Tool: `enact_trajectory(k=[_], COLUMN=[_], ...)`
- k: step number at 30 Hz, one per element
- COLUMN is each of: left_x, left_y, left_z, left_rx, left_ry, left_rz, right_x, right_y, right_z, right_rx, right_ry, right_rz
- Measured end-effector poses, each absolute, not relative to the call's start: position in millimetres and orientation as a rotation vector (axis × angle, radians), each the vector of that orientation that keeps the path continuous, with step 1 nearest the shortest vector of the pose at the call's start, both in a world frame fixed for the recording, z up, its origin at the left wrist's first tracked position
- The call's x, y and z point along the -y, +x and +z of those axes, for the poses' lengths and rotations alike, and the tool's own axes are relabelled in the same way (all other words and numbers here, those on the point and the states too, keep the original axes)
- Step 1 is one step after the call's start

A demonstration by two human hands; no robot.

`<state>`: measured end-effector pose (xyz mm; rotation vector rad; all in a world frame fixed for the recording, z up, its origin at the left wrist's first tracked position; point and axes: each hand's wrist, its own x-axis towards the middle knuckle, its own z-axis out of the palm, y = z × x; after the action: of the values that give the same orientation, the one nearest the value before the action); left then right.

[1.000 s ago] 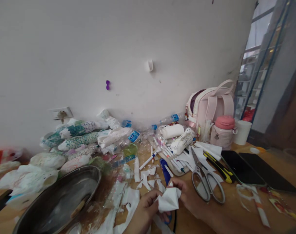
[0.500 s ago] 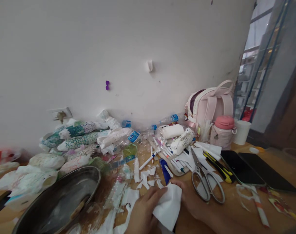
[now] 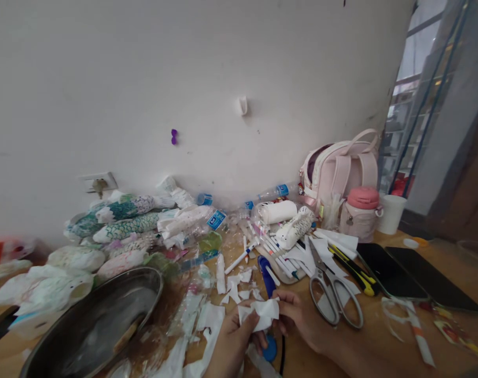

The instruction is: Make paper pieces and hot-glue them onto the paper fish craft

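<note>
Head view: left hand [image 3: 233,341] and right hand [image 3: 301,323] meet at the front edge of the counter [image 3: 380,336], near its middle. Both are pinched shut on one small crumpled paper [image 3: 262,314], fingertips on its opposite ends, held just above the counter. A blue pen [image 3: 267,275] lies just behind the paper. White scraps [image 3: 239,286] are scattered behind and to the left.

Risks, as judged:
- The paper looks thin and already creased. A pull from both ends could rip it unevenly or leave only a corner in one hand.
- The pinch is fingertips only, so a piece could slip and get lost among the scraps, which look alike.
- Scissors [image 3: 333,296] lie just right of the right hand, blades pointing away toward the wall. A sideways sweep of the wrist could knock them, or the knife [image 3: 352,268] behind them, toward the phones [image 3: 388,270].
- The pan [image 3: 93,320] sits near the front-left corner. The left elbow could nudge it.
- Clutter crowds the hands, so there is little bare counter to set anything down.
</note>
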<state>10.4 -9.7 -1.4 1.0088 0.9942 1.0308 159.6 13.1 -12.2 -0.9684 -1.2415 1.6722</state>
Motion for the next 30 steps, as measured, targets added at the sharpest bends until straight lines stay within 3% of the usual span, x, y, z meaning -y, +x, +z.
enact_trajectory(k=[12, 23, 30], left_x=[12, 20, 20], left_y=[10, 1, 3], left_z=[3, 7, 4], left_rx=[-1.049, -1.213, -1.23], left_ry=[1.164, 1.743, 1.7], left_rz=[0.914, 0.882, 0.782], right_x=[-16, -9, -8], right_y=[165, 164, 161], right_z=[-22, -19, -20], right_rx=[1.416, 1.59, 1.639], right_ry=[-0.865, -1.072, -1.112], right_rz=[1.7, 1.558, 1.511])
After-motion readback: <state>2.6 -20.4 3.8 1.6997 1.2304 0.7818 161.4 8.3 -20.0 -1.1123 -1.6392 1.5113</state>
